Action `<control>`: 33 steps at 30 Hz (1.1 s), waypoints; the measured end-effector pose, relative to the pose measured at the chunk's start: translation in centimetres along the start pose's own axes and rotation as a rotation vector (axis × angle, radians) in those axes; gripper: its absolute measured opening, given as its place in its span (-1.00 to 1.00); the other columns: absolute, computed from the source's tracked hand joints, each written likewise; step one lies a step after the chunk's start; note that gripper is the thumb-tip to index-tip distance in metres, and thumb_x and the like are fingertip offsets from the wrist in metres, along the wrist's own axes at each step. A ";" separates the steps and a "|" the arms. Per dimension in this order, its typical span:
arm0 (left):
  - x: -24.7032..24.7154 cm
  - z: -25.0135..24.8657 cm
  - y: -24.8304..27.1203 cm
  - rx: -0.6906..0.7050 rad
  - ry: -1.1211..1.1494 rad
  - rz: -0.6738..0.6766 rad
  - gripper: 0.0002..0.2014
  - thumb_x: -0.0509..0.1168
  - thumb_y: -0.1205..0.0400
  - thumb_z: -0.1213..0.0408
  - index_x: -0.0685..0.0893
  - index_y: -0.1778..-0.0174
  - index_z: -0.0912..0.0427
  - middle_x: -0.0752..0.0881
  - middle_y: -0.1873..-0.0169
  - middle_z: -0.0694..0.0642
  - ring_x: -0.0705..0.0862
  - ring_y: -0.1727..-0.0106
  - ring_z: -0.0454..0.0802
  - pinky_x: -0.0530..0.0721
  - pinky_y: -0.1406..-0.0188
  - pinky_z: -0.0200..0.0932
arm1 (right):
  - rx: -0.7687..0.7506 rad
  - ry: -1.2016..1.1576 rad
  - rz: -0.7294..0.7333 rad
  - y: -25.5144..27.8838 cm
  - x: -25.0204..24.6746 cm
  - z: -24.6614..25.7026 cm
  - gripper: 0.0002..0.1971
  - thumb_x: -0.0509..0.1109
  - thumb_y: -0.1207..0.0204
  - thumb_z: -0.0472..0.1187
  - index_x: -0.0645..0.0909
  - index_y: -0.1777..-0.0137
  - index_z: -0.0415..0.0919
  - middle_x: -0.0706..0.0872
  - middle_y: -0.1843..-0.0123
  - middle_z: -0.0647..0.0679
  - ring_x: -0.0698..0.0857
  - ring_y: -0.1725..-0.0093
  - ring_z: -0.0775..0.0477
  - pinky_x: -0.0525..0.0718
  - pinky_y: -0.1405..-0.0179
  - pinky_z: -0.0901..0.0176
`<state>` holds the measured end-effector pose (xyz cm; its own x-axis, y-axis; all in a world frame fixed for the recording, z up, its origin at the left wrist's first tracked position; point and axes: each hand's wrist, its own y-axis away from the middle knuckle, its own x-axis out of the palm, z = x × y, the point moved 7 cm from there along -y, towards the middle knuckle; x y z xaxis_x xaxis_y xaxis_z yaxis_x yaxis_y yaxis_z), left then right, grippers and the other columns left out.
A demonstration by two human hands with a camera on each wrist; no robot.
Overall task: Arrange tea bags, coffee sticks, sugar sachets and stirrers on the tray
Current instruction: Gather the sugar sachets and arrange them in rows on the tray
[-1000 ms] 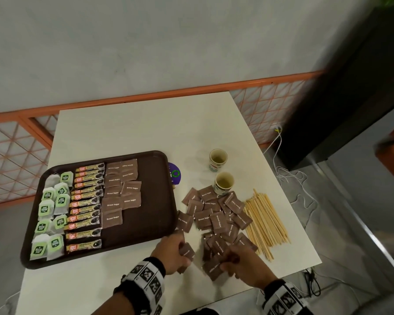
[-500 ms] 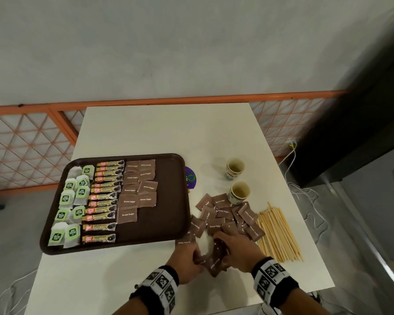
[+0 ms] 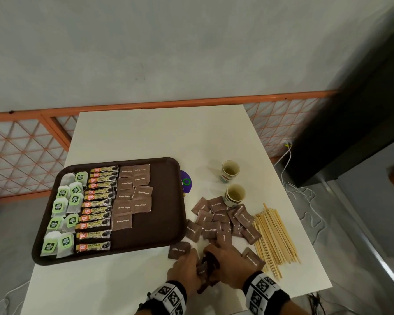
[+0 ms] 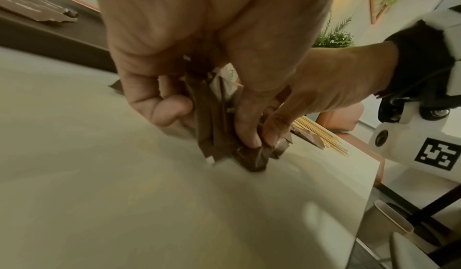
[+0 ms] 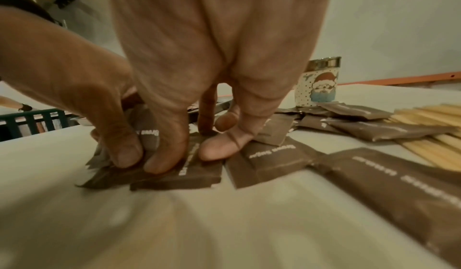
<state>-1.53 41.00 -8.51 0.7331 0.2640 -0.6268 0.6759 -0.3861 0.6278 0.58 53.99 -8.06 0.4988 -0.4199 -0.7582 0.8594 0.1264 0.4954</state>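
Both grips are closed on one small stack of sugar sachets (image 3: 207,268) near the table's front edge: the left hand (image 3: 184,268) clamps it upright while the right hand (image 3: 231,266) pinches in another, probably to carry several at once. On the tray (image 3: 166,210), at the table's left, tea bags (image 3: 63,208), coffee sticks (image 3: 97,208) and some sachets lie in columns. Loose sachets (image 3: 216,221) and stirrers (image 3: 274,237) remain by two cups (image 3: 233,194), apparently empty.

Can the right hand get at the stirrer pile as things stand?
Probably yes, once freed: the right hand is pinching sugar sachets with the left hand. The stirrers lie uncovered just to its right, only one sachet between.
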 end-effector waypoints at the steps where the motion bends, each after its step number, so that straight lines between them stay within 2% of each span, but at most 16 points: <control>1: 0.0 0.4 0.1 -0.014 0.019 0.005 -0.68 0.26 -0.51 0.19 0.39 -0.16 0.03 0.63 -0.20 0.06 0.63 -0.23 0.14 0.56 -0.24 0.08 | 0.008 -0.026 -0.001 0.1 0.2 0.1 -0.34 0.55 -0.44 -0.05 0.36 -0.51 0.08 0.28 -0.52 -0.05 0.54 -0.36 -0.14 0.60 -0.38 0.07; 3: -0.1 0.6 0.4 -0.023 0.043 0.016 -0.58 0.26 -0.48 0.21 0.38 -0.27 0.04 0.64 -0.18 0.06 0.64 -0.22 0.14 0.56 -0.27 0.12 | 0.024 -0.084 -0.003 0.2 0.2 0.1 -0.28 0.57 -0.41 -0.06 0.34 -0.55 0.06 0.20 -0.58 -0.05 0.51 -0.41 -0.15 0.56 -0.45 0.07; 7: -0.1 0.2 0.2 -0.003 0.052 0.019 -0.68 0.32 -0.51 0.16 0.49 -0.17 0.02 0.66 -0.14 0.03 0.65 -0.16 0.09 0.60 -0.18 0.00 | 0.045 -0.102 -0.052 0.5 0.1 0.1 -0.35 0.57 -0.42 -0.10 0.42 -0.49 -0.05 0.17 -0.58 0.00 0.57 -0.31 -0.04 0.60 -0.36 0.21; 10: 0.1 -0.2 -0.1 0.019 0.014 0.001 -0.70 0.34 -0.56 0.14 0.54 -0.18 0.08 0.65 -0.18 0.06 0.64 -0.20 0.09 0.57 -0.12 -0.07 | 0.059 -0.085 -0.068 0.4 0.1 0.0 -0.31 0.58 -0.39 -0.11 0.41 -0.49 -0.16 0.16 -0.59 0.01 0.58 -0.26 -0.03 0.60 -0.33 0.23; 13: 0.2 -0.7 -0.1 0.062 -0.032 -0.010 -0.70 0.31 -0.60 0.12 0.56 -0.20 0.14 0.61 -0.23 0.11 0.60 -0.24 0.11 0.56 -0.18 -0.05 | 0.053 -0.054 -0.019 0.3 -0.1 0.2 -0.51 0.54 -0.45 -0.18 0.48 -0.35 -0.15 0.34 -0.48 -0.03 0.59 -0.13 -0.08 0.62 -0.16 0.15; 15: 0.2 -0.7 -0.1 0.076 -0.024 -0.001 -0.69 0.33 -0.58 0.11 0.55 -0.19 0.13 0.55 -0.25 0.10 0.59 -0.25 0.12 0.57 -0.20 -0.02 | 0.049 -0.033 0.004 0.4 -0.3 0.4 -0.64 0.51 -0.46 -0.16 0.49 -0.19 -0.07 0.54 -0.32 -0.05 0.59 -0.07 -0.10 0.61 -0.04 0.10; 17: -0.2 -0.8 0.1 0.078 0.021 0.027 -0.71 0.36 -0.55 0.12 0.54 -0.15 0.08 0.54 -0.23 0.06 0.61 -0.22 0.10 0.59 -0.19 -0.01 | 0.068 -0.063 0.017 0.6 -0.7 0.4 -0.71 0.52 -0.44 -0.11 0.45 -0.02 0.03 0.64 -0.15 -0.04 0.62 -0.02 -0.10 0.62 0.03 0.07; 20: -1.1 -0.8 -0.2 0.120 0.164 0.082 -0.76 0.37 -0.49 0.10 0.47 0.02 0.01 0.66 0.00 0.02 0.66 -0.07 0.09 0.67 -0.12 0.05 | 0.083 -0.244 -0.017 0.7 -2.1 0.0 -0.68 0.54 -0.44 -0.22 0.42 0.18 0.11 0.69 0.05 0.07 0.70 0.18 0.05 0.73 0.21 0.18; 22: -2.1 -0.6 -0.3 0.148 0.240 0.100 -0.76 0.38 -0.49 0.14 0.50 0.00 0.02 0.65 0.12 -0.02 0.66 0.02 0.03 0.67 -0.09 -0.04 | 0.110 -0.383 -0.020 0.9 -3.3 -0.3 -0.71 0.58 -0.40 -0.29 0.50 0.18 0.03 0.71 0.13 0.08 0.70 0.29 0.12 0.72 0.31 0.24; 24: -3.5 0.1 -0.3 0.156 0.320 0.086 -0.75 0.41 -0.50 0.21 0.57 -0.06 0.03 0.68 0.09 -0.04 0.66 0.00 -0.06 0.66 -0.14 -0.12 | 0.151 -0.443 -0.048 1.0 -4.3 -0.9 -0.74 0.62 -0.35 -0.25 0.58 0.10 -0.02 0.74 0.08 0.09 0.72 0.14 0.14 0.73 0.10 0.19; 26: -4.7 0.9 -0.1 0.155 0.441 0.103 -0.74 0.42 -0.50 0.25 0.63 -0.10 0.05 0.74 0.10 -0.04 0.72 0.02 -0.08 0.73 -0.13 -0.04 | 0.183 -0.543 -0.094 1.4 -5.8 -1.2 -0.73 0.63 -0.33 -0.24 0.62 0.07 -0.04 0.79 0.06 0.07 0.75 0.03 0.09 0.72 -0.05 0.12; 28: -5.9 2.0 0.4 0.114 0.610 0.138 -0.77 0.41 -0.55 0.30 0.66 -0.12 0.07 0.76 0.13 0.05 0.76 0.12 -0.02 0.81 0.10 0.04 | 0.147 -0.645 -0.137 1.6 -7.5 -0.2 -0.78 0.60 -0.37 -0.32 0.62 0.10 -0.15 0.82 0.16 0.08 0.79 0.12 0.10 0.75 0.03 0.14; 30: -6.8 2.9 1.1 0.028 0.821 0.194 -0.77 0.35 -0.64 0.37 0.68 -0.19 0.08 0.77 0.10 0.21 0.77 0.19 0.07 0.79 0.29 0.02 | 0.060 -0.675 -0.119 1.5 -8.8 2.4 -0.80 0.59 -0.39 -0.36 0.60 0.15 -0.19 0.79 0.26 0.10 0.76 0.24 0.14 0.71 0.20 0.27; 33: -8.3 3.5 2.1 -0.005 1.000 0.289 -0.76 0.33 -0.68 0.31 0.71 -0.25 0.03 0.82 -0.01 0.32 0.80 0.13 0.14 0.78 0.20 0.04 | -0.026 -0.656 -0.012 -0.2 -8.8 7.3 -0.82 0.61 -0.37 -0.28 0.66 0.10 -0.15 0.79 0.21 0.00 0.72 0.28 0.18 0.63 0.31 0.37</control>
<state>-6.45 34.97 -3.62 0.5942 0.7750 0.2153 0.4631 -0.5485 0.6962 -4.82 51.11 1.58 0.3242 -0.8813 -0.3438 0.8713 0.1366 0.4713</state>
